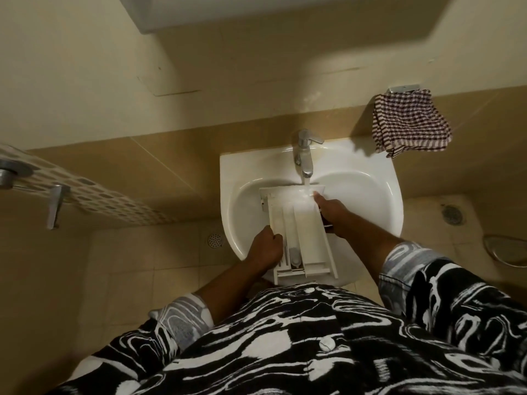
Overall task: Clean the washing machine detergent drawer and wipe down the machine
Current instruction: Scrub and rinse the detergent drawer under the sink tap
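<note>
A white detergent drawer (296, 223) lies lengthwise across the white sink (379, 195), its far end under the running tap (304, 155). Water pours into the drawer's far compartment. My left hand (265, 248) grips the drawer's left wall near its front end. My right hand (332, 210) curls over the drawer's right wall near the far end, and a dark object shows under the palm; I cannot tell what it is.
A checked cloth (410, 124) hangs on a wall holder right of the tap. A metal rail (54, 203) juts out at the left. Floor drains (214, 240) sit beside the sink on both sides. A wire rack's edge (507, 252) shows at far right.
</note>
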